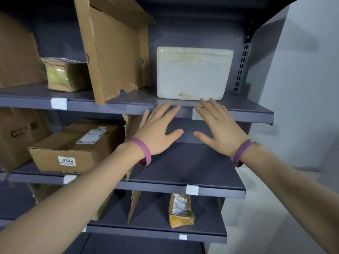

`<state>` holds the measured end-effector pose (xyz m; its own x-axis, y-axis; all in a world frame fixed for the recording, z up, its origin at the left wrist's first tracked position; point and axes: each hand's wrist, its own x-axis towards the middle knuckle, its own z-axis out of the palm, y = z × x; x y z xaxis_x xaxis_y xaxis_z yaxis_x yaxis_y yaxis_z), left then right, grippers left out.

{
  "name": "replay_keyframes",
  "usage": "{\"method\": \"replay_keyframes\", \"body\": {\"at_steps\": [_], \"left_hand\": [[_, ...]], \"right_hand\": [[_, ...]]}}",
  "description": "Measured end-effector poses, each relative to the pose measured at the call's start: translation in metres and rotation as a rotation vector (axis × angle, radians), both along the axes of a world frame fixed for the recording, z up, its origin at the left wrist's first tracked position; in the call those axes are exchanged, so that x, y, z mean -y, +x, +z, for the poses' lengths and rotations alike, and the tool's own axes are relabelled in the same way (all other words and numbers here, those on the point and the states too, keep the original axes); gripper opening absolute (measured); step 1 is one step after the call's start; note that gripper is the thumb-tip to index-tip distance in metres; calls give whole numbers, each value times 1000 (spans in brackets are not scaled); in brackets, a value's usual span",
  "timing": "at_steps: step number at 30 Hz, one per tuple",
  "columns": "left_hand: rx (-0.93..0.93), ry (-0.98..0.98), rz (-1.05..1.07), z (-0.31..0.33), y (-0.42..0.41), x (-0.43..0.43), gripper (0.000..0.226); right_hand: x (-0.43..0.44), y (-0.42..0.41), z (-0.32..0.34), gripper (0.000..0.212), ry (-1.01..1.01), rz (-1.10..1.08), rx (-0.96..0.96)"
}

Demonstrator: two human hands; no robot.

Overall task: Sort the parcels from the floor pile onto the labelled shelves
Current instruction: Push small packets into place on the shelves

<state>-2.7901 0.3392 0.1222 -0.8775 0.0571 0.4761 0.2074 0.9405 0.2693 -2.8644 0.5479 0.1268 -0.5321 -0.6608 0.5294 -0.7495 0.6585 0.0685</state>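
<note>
I have both hands empty at the rack. My left hand (157, 131) and my right hand (220, 129) are flat, fingers straight and spread, gripping nothing, with their backs toward the camera.

The white parcel (192, 74) stands on the upper shelf (253, 110), in the bay at 3 o'clock from the tall cardboard divider (117, 57). It rests on its long lower edge, so its long axis runs from 9 to 3 o'clock across my view.

From either hand the parcel lies at 12 o'clock. The right fingertips (205, 102) reach its bottom edge, but I cannot tell if they touch it. The left fingertips (174, 107) sit just short, over the shelf's front lip. The 2 hands are spaced inside the parcel's width, with the right a shade nearer.

I judge this parcel is placed. The floor pile is out of view, so the next reach has to start by looking down.
</note>
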Motion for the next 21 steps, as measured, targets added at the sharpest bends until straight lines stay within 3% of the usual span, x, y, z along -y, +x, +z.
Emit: {"method": "replay_keyframes", "body": {"at_steps": [12,21], "left_hand": [[185,75,157,-75,98,86,62],[301,66,286,-90,160,245,63]], "right_hand": [[116,68,-79,64,33,344,96],[269,122,-100,67,75,340,156]]}}
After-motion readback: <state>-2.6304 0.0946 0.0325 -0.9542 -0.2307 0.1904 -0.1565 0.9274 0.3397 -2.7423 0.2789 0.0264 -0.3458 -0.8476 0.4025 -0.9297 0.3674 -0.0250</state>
